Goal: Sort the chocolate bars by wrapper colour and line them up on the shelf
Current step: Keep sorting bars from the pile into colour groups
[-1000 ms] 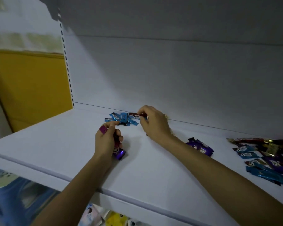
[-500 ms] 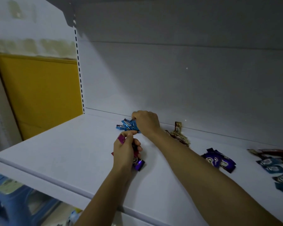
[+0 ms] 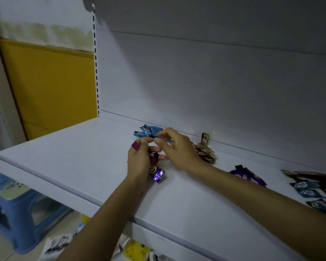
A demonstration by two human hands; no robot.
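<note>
White slanted lettering runs along the light blue foil-wrapped chocolate bars [image 3: 147,131] at the far edge of the white shelf [image 3: 83,157] and down the brown-and-gold wrapped bar [image 3: 205,140] standing to their right, too blurred to read; the purple foil-wrapped bars [image 3: 249,176] nearer right show only an unreadable white oval logo

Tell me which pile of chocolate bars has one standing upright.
The brown-and-gold wrapped pile beside the right hand: one bar stands against the back wall. The blue pile and purple pile lie flat.
</note>
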